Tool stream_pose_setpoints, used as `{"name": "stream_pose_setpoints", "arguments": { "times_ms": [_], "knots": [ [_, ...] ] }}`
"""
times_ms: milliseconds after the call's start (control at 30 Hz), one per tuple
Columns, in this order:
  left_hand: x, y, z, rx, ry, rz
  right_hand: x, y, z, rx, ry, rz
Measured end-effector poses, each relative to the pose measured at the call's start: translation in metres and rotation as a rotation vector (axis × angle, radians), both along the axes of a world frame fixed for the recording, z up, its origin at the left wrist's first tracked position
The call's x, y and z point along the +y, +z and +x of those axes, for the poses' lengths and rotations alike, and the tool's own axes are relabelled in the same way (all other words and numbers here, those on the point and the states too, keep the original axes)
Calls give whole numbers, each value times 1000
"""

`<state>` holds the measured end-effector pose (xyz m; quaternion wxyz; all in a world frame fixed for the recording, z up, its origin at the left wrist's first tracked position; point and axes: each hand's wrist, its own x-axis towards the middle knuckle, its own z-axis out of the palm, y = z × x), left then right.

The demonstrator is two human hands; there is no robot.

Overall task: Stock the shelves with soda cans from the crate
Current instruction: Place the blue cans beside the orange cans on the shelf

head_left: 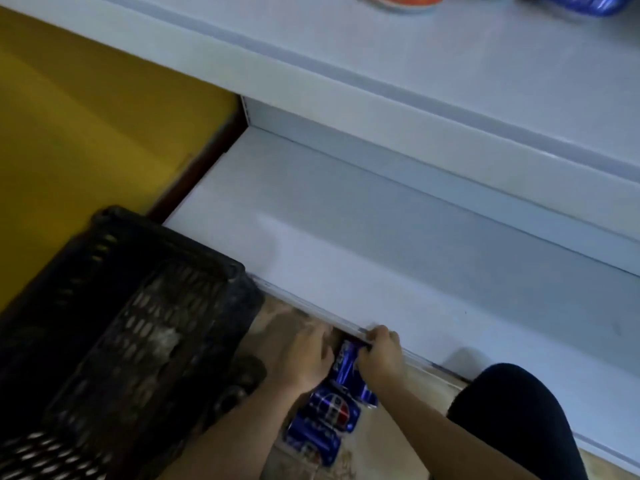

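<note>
Several blue soda cans (329,414) lie bunched together low on the floor, just in front of the bottom white shelf (346,237). My left hand (304,358) grips the left side of the bunch and my right hand (381,358) grips its right side, near the shelf's front edge. The black plastic crate (138,323) stands to the left, touching the shelf edge; its inside looks dark and its contents cannot be made out. The view is blurred.
An upper white shelf (450,64) overhangs, with an orange item (405,1) and a blue pack (585,3) at the top edge. A yellow wall (69,133) stands on the left. My dark-clothed knee (512,420) is at the lower right.
</note>
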<state>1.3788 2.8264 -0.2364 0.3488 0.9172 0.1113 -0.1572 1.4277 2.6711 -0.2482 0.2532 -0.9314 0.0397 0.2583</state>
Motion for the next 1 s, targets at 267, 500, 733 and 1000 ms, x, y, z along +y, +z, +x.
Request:
{"name": "stream_pose_setpoints", "arguments": {
  "times_ms": [267, 500, 733, 1000],
  "knots": [
    [-40, -103, 0, 290, 239, -307, -10, -51, -33, -18, -253, -42],
    [-59, -130, 10, 285, 237, -412, -19, -83, -36, 28, -555, -11],
    [-50, -131, 4, 315, 301, -425, -32, -85, -26, 217, -630, 60],
    [-7, -76, -7, 259, 265, -585, -4, -36, -29, 185, -425, 286]
  ]
}}
